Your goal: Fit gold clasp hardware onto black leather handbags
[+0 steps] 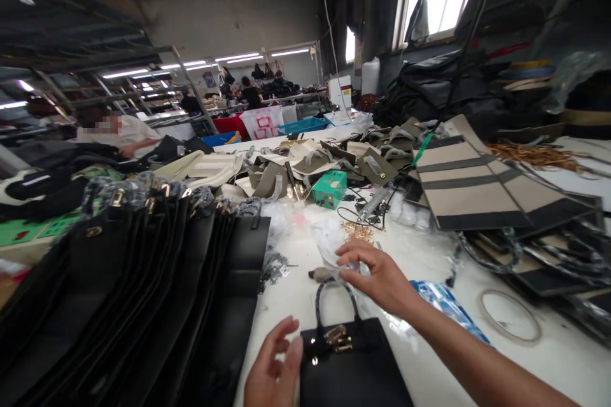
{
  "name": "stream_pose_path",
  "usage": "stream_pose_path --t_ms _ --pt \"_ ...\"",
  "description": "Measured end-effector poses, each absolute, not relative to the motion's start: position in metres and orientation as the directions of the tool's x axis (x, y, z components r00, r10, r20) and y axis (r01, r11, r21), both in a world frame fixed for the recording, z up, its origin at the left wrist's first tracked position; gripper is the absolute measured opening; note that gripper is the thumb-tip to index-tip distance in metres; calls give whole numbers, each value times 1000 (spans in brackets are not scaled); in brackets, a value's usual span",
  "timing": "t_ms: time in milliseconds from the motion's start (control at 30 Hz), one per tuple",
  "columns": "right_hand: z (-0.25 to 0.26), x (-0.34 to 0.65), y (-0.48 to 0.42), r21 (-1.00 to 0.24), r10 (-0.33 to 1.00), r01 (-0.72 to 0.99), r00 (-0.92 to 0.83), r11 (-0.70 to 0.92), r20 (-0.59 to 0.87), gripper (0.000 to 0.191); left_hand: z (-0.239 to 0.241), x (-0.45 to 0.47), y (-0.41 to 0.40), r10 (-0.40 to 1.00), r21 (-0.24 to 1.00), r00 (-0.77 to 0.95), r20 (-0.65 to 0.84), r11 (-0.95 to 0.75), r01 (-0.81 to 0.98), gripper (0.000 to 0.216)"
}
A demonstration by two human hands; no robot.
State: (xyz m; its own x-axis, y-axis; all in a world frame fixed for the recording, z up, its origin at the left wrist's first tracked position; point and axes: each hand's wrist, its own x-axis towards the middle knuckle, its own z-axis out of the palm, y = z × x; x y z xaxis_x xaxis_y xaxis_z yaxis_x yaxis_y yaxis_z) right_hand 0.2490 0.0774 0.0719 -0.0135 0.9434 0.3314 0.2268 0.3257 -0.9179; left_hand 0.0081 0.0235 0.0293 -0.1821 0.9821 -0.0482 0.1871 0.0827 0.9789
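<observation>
A black handbag panel [353, 362] with gold hardware [337, 337] lies on the white table in front of me. Its wrapped handle [337, 296] stands up in an arch. Beside its left edge is my left hand [277, 365], fingers loosely bent and apart, holding nothing that I can see; whether the thumb touches the edge, I cannot tell. My right hand [370, 270] hovers beyond the handle with thumb and fingers spread. Close to its fingertips are a grey-handled tool [323, 275] and clear plastic [329, 241]. Small gold fittings [358, 231] lie in a heap past it.
Black bag panels [157, 280] stand in a row at left. Beige-and-black panels [477, 184] are stacked at right, near a tape roll [510, 318]. A green box [329, 189] with a cord sits ahead, before olive pieces [372, 165]. A co-worker [117, 133] is at far left.
</observation>
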Motion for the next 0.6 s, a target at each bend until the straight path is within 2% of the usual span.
stream_pose_path --t_ms 67,167,233,367,467,533,600 --pt "75 232 49 -878 915 258 -120 402 384 14 52 24 24 973 972 -59 -224 219 -82 58" --pt "71 214 19 -897 904 183 -231 403 359 33 67 47 26 968 916 91 -232 249 -315 57" --pt "64 212 9 -941 944 135 -166 310 287 34 64 56 23 970 889 104 -222 245 -387 52" --pt "49 223 8 -997 990 36 117 74 78 29 53 62 11 960 832 117 -256 280 -479 56" --pt "46 233 11 -986 969 -169 243 4 -38 37 50 62 6 945 781 131 -300 322 -535 59" --pt "50 237 11 -963 973 -270 212 -30 -89 42 50 62 5 939 759 133 -316 334 -559 61" --pt "56 239 9 -967 991 -239 73 -93 -114 42 50 63 5 941 763 131 -312 331 -555 60"
